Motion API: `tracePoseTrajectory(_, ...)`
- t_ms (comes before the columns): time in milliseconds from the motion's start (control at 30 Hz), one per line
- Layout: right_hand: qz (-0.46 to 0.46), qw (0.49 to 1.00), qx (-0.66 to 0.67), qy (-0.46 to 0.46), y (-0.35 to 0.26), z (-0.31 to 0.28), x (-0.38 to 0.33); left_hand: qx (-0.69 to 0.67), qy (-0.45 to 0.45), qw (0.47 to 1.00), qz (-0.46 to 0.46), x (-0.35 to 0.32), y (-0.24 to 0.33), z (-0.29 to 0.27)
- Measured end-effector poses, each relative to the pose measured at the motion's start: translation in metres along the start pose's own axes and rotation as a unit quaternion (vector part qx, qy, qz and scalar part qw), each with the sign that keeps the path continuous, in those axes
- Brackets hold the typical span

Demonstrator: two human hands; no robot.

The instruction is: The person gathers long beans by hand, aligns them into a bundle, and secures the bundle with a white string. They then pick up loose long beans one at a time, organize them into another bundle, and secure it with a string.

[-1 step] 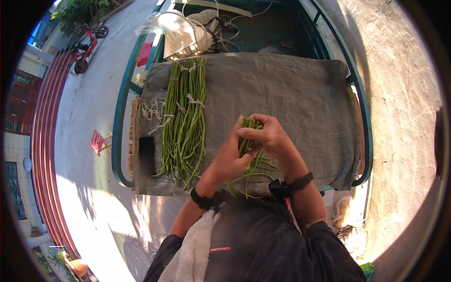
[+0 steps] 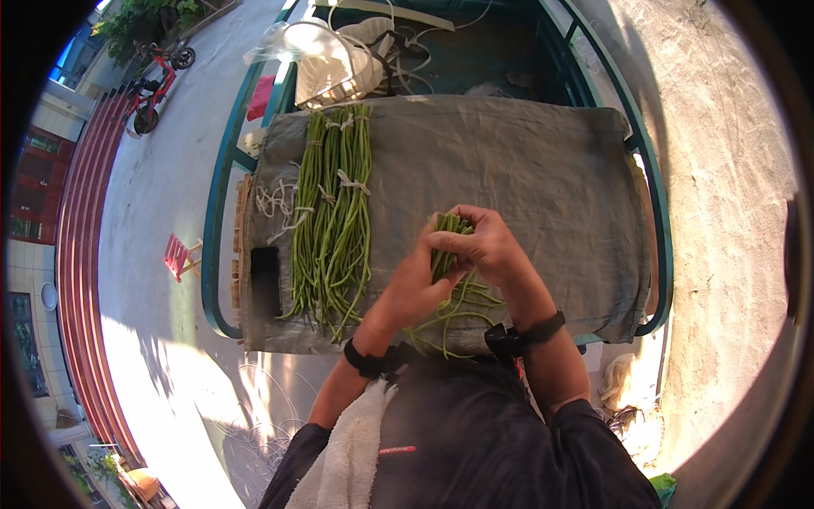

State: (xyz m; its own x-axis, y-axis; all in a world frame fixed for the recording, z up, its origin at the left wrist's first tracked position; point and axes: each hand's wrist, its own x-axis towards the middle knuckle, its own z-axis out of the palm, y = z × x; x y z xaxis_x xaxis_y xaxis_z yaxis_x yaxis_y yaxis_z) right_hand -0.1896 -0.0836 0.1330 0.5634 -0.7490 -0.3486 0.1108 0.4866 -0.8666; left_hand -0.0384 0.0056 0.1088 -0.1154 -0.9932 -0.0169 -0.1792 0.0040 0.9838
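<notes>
Grey cloth (image 2: 526, 170) spread over a green cart (image 2: 222, 246), filling mid-scene. White basket (image 2: 335, 64) and cords at far left of the cart. Tied bean bundles (image 2: 335, 220) laid lengthwise on the cloth's left. Red stool (image 2: 178, 254) on the pavement, left. Small bunch (image 2: 449, 271) near centre, partly hidden: top covered by fingers, tails trailing near. Left hand (image 2: 415, 284) closed around its stems from the left; right hand (image 2: 483, 246) pinched over its top. Tie, if any, hard to make out.

Street vending spot: cloth-covered cart (image 2: 526, 161) (bundled long beans (image 2: 335, 212)) on sunlit pavement (image 2: 161, 204)
</notes>
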Motion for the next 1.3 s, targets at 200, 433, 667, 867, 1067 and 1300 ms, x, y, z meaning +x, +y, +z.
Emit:
tracePoseTrajectory(200,-0.045,0.999,-0.024,-0.001,0.008,-0.006,0.002,0.101,-0.002,0.995,0.011,0.003,0.007,0.001)
tracePoseTrajectory(433,-0.032,0.999,-0.029,-0.026,0.003,-0.009,0.0,0.093,-0.035,0.995,-0.02,0.005,0.008,-0.003)
tracePoseTrajectory(667,-0.086,0.99,-0.107,-0.038,-0.004,0.0,0.001,-0.167,-0.009,0.985,-0.042,0.009,-0.002,0.007)
tracePoseTrajectory(867,-0.178,0.929,-0.317,-0.067,-0.026,0.012,0.005,-0.181,-0.119,0.975,-0.038,0.02,-0.002,-0.015)
tracePoseTrajectory(1067,-0.167,0.972,-0.072,-0.149,-0.053,-0.003,0.007,-0.318,0.027,0.947,-0.036,0.014,0.037,-0.018)
tracePoseTrajectory(1300,-0.177,0.94,0.051,-0.288,-0.015,0.006,0.006,-0.371,0.056,0.921,0.103,0.033,0.093,-0.037)
